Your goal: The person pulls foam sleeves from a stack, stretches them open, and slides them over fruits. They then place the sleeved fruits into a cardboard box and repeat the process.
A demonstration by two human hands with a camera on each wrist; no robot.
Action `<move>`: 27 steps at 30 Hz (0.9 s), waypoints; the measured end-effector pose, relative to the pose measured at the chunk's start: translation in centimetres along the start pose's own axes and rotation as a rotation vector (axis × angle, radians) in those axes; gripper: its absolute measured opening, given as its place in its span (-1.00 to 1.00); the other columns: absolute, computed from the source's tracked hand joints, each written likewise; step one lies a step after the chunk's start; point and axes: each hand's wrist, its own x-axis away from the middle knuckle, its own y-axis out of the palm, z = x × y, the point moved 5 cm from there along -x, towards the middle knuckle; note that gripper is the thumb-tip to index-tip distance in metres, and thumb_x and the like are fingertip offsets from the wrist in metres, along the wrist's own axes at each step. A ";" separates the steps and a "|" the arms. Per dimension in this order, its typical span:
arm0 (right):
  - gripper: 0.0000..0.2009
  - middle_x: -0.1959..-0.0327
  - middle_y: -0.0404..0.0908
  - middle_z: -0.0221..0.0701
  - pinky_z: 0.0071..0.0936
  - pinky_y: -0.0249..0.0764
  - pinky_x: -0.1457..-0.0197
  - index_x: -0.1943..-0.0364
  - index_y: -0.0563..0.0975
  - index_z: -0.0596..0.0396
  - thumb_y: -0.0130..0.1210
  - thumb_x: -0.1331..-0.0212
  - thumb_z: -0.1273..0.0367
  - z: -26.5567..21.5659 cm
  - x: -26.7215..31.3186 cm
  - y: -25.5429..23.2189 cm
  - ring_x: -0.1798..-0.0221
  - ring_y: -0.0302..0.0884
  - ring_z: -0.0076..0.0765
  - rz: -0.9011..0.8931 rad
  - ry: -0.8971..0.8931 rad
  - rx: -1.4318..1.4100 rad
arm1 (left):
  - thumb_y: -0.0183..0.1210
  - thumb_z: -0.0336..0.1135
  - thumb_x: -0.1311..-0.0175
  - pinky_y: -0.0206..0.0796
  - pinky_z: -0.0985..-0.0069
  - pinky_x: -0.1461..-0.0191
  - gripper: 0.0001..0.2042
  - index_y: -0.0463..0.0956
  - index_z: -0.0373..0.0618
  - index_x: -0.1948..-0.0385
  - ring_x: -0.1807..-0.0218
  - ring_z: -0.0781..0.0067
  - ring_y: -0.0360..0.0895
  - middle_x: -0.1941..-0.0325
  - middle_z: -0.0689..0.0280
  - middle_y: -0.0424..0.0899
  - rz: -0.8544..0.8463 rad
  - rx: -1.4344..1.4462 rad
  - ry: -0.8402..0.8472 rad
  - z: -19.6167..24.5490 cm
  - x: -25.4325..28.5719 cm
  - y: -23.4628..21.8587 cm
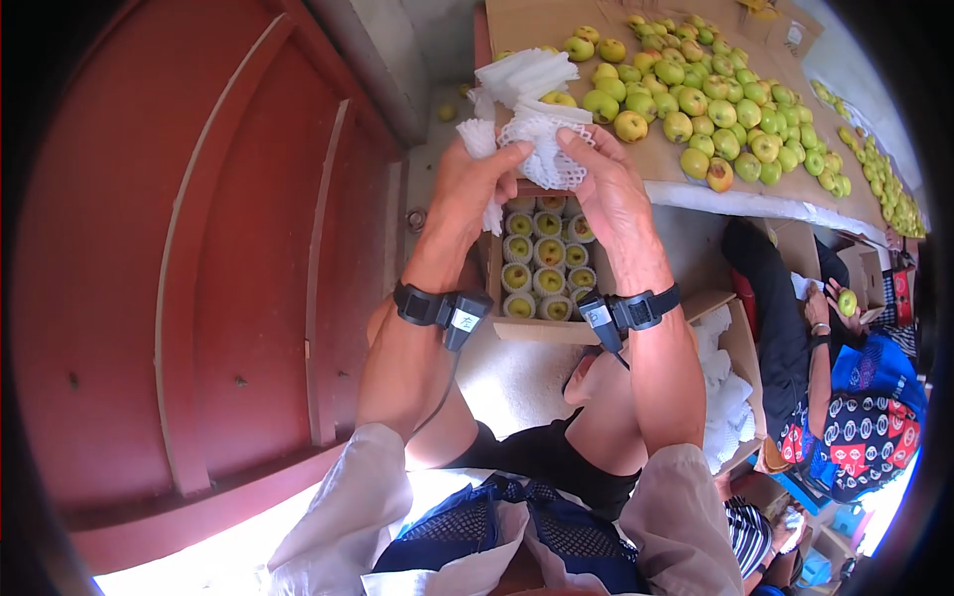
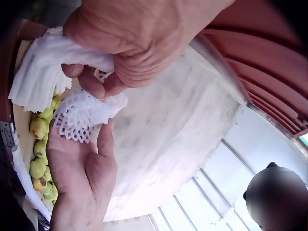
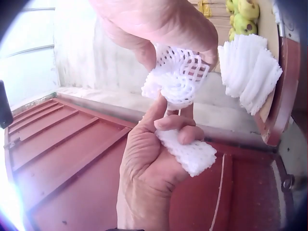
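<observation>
My left hand (image 1: 465, 184) and right hand (image 1: 614, 194) hold a white foam fruit net (image 1: 552, 154) between them, above the carton. It is spread into an open mesh, with both thumbs at its edge. Curled fingers of the left hand also grip folded foam nets (image 3: 190, 156) against the palm, as the right wrist view shows. The right hand's fingers lie partly hidden behind the spread mesh. Below the hands, a carton (image 1: 545, 332) holds rows of green apples (image 1: 548, 252), each in a white foam net.
Many loose apples (image 1: 720, 114) cover the cardboard-topped table (image 1: 686, 177) ahead, beside a pile of foam nets (image 1: 527, 74). A box of white foam nets (image 1: 730, 397) stands at right. Another person's hand holds an apple (image 1: 847, 302) there. A red door (image 1: 248, 248) fills the left.
</observation>
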 end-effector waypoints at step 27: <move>-0.78 0.19 0.66 -0.39 -0.57 0.55 0.06 0.06 0.54 0.22 0.27 -0.32 0.41 -1.6 -0.2 -3.0 0.18 0.62 -0.54 0.345 -0.260 0.188 | 0.39 -0.21 -0.22 0.36 0.61 0.44 -0.70 0.69 -0.23 0.13 0.49 0.69 0.50 0.32 0.33 0.72 0.119 -0.291 0.112 2.7 1.6 -0.3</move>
